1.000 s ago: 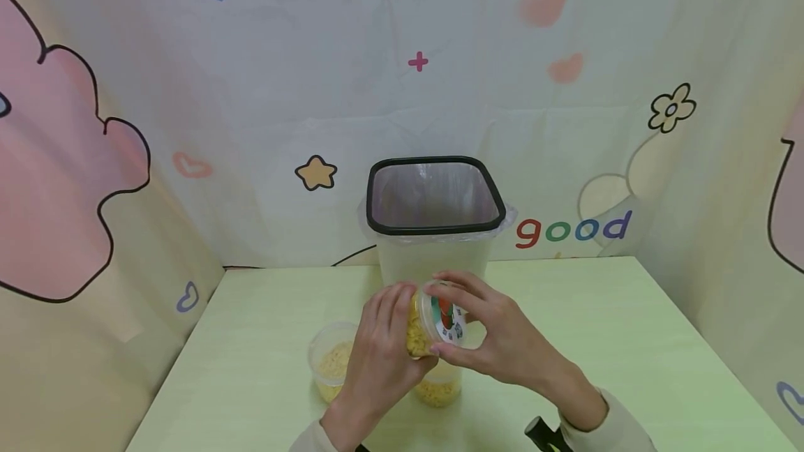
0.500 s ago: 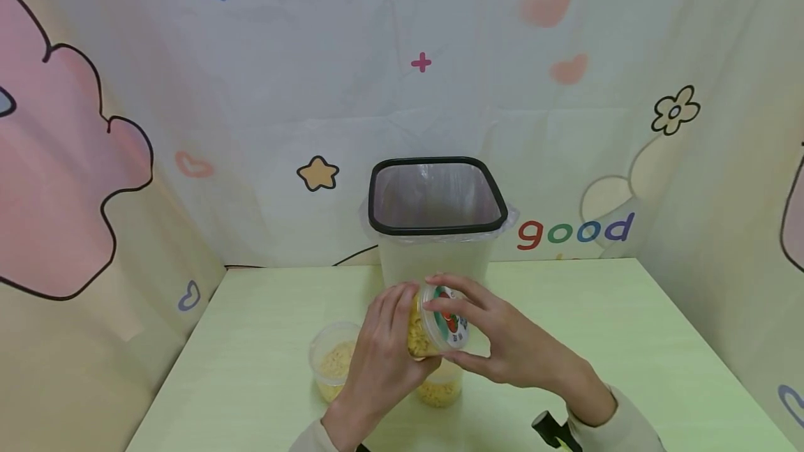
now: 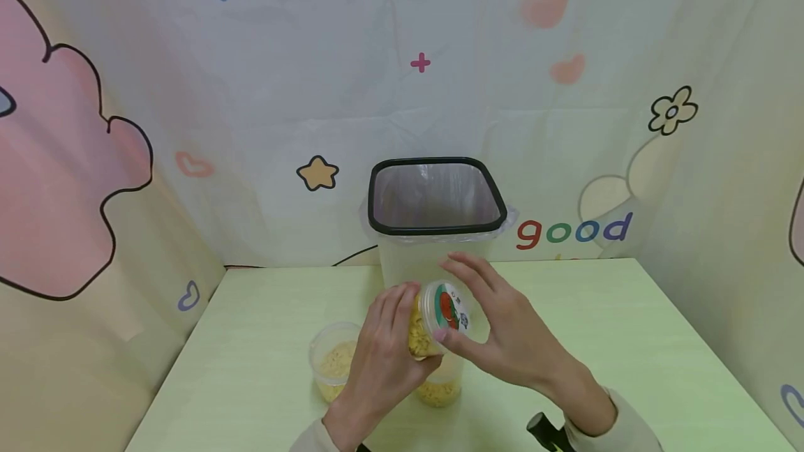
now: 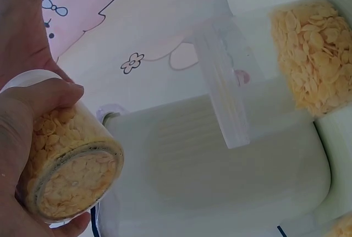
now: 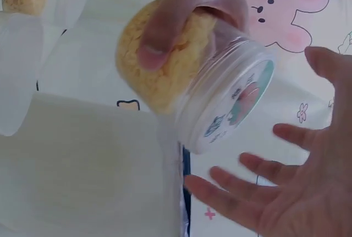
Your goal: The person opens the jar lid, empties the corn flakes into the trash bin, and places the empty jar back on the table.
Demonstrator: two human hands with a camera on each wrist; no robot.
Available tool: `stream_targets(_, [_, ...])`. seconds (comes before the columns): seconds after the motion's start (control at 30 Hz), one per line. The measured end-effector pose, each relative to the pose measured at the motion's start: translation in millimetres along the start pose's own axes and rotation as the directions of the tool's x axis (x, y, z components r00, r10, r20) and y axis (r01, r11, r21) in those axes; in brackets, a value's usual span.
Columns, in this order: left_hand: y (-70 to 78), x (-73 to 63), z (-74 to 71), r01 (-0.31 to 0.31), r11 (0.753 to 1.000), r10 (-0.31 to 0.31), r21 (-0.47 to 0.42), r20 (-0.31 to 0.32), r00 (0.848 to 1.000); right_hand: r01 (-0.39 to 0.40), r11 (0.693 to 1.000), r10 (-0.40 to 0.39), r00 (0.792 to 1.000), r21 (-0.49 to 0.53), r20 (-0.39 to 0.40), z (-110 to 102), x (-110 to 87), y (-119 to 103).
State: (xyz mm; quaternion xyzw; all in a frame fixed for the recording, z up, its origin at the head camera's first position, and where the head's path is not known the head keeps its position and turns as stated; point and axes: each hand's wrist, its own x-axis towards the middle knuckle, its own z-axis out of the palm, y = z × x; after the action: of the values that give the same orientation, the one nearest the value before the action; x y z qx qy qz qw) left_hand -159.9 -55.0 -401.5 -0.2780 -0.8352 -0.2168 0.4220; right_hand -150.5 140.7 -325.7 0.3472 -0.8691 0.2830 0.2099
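My left hand (image 3: 383,351) grips a clear plastic jar (image 3: 419,330) of yellow flakes, held tilted above the table. A screw lid (image 3: 447,309) with a green, red and white label sits on its mouth, facing right. Beside the lid is my right hand (image 3: 511,330), fingers spread and straight; in the right wrist view the fingers (image 5: 231,190) stand apart from the lid. In the left wrist view, the thumb (image 4: 52,95) lies across the jar's side and flakes show through its base.
An open clear tub (image 3: 335,361) with flakes stands left of my left hand. Another clear container (image 3: 440,389) with flakes is partly hidden below the held jar. Behind the hands stands a pale bin (image 3: 433,257) with a black rim and a bag liner. A printed curtain (image 3: 283,89) surrounds the table (image 3: 239,368).
My right fingers were on the lid's rim and have now spread away from it. The lid's label has turned. My left hand keeps its grip on the jar in nearly the same place.
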Motion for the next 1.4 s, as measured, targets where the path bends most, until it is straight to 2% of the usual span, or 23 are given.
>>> stream_targets(0.1, [-0.2,0.3,0.6,-0.007,1.000,0.007,0.007,-0.008,1.000,-0.106,0.993,0.107,0.994,-0.045,0.020,1,1.3,-5])
stream_targets(0.27, [-0.7,0.8,1.8,-0.023,1.000,0.023,0.019,-0.016,1.000,-0.239,0.966,0.248,0.964,-0.095,0.097,8,3.3,-8])
stream_targets(0.33, [-1.1,0.8,2.2,-0.029,0.999,0.029,0.024,-0.017,0.999,-0.270,0.958,0.280,0.953,-0.096,0.112,11,3.9,-8])
stream_targets(0.5, [-1.2,0.5,2.7,-0.038,0.999,0.039,0.029,-0.019,0.999,-0.276,0.959,0.282,0.950,-0.064,0.132,11,4.5,-8])
stream_targets(0.67, [-0.9,0.9,1.7,-0.041,0.999,0.042,0.036,-0.017,0.999,-0.186,0.982,0.182,0.968,0.007,0.170,7,3.2,-6])
stream_targets(0.87, [-0.7,1.0,1.0,-0.043,0.999,0.044,0.021,-0.014,0.999,0.007,1.000,-0.012,0.984,0.025,0.176,4,0.3,2])
stream_targets(0.97, [-0.5,0.7,1.1,-0.048,0.999,0.048,0.014,-0.008,0.999,0.098,0.995,-0.099,0.980,0.010,0.174,3,-1.0,7])
stream_targets(1.13, [-1.1,0.5,1.2,-0.051,0.999,0.051,0.015,-0.006,0.999,0.226,0.974,-0.218,0.958,-0.021,0.185,2,-3.2,13])
stream_targets(1.23, [-1.4,0.3,1.5,-0.052,0.999,0.052,0.014,-0.004,0.999,0.260,0.965,-0.251,0.950,-0.026,0.184,3,-3.5,15])
stream_targets(1.4, [-1.0,-0.1,1.8,-0.050,0.999,0.050,0.006,-0.001,0.999,0.245,0.969,-0.238,0.956,-0.020,0.173,2,-3.7,17])
